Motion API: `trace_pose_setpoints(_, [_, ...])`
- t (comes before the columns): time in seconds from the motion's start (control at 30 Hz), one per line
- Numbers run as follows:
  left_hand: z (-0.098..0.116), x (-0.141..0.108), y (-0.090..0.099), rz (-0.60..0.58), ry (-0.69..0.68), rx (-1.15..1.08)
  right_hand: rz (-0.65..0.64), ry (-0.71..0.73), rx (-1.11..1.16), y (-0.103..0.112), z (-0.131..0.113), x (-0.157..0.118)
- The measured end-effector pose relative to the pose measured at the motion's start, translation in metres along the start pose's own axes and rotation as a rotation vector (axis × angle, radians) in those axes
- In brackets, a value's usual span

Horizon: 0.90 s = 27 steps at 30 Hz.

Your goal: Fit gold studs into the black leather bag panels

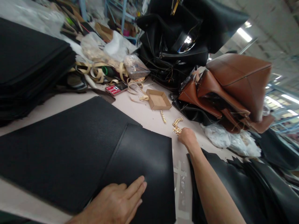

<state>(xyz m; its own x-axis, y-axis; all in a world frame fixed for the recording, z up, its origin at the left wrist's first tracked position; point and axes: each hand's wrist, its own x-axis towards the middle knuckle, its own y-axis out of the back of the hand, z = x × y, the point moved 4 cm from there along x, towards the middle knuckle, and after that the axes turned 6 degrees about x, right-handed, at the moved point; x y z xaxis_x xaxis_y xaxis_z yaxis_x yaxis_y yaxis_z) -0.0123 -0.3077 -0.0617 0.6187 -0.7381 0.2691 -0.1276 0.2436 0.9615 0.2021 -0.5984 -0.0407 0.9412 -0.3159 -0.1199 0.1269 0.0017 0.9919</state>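
My left hand (116, 200) lies with its fingers stretched out on a smooth black leather panel (144, 155), near the bottom of the view. That panel overlaps a larger black grained sheet (77, 137) to its left. My right hand (187, 137) reaches forward to a small heap of gold chain (177, 130) on the pale table. Its fingertips are hidden behind the hand, beside the chain. A short gold chain piece (163, 117) lies apart, just below a small open cardboard box (158, 99).
Black sheets are stacked at the left (28, 62). Brown leather bags (238, 84) and black bags (173, 37) pile up behind. A red calculator (116, 89) and tape strips (97, 73) lie at the back. More black leather pieces (247, 180) are at the right.
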Motion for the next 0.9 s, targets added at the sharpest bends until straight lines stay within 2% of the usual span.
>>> trace_pose_setpoints(0.17, [0.002, 0.001, 0.004, -0.018, -0.025, 0.010, 0.064, -0.037, 0.104, -0.001, -0.003, -0.011])
trace_pose_setpoints(0.3, [0.002, -0.002, 0.006, 0.011, -0.010, -0.030, 0.043, 0.042, 0.278, 0.010, -0.004, -0.039])
trace_pose_setpoints(0.4, [0.002, -0.003, 0.007, -0.002, 0.042, -0.080, -0.068, 0.158, 0.462, 0.006, -0.014, -0.089])
trace_pose_setpoints(0.53, [0.005, -0.006, 0.011, -0.003, 0.066, -0.054, -0.265, 0.307, 0.696, -0.016, -0.035, -0.175])
trace_pose_setpoints(0.63, [0.006, -0.007, 0.013, 0.017, 0.067, -0.053, -0.307, 0.419, 0.806, -0.023, -0.048, -0.217])
trace_pose_setpoints(0.73, [0.007, -0.009, 0.013, 0.035, 0.059, -0.037, -0.260, 0.471, 0.750, -0.019, -0.058, -0.228])
trace_pose_setpoints(0.9, [0.007, -0.011, 0.015, 0.071, 0.043, -0.039, -0.261, 0.509, 0.665, -0.010, -0.072, -0.228])
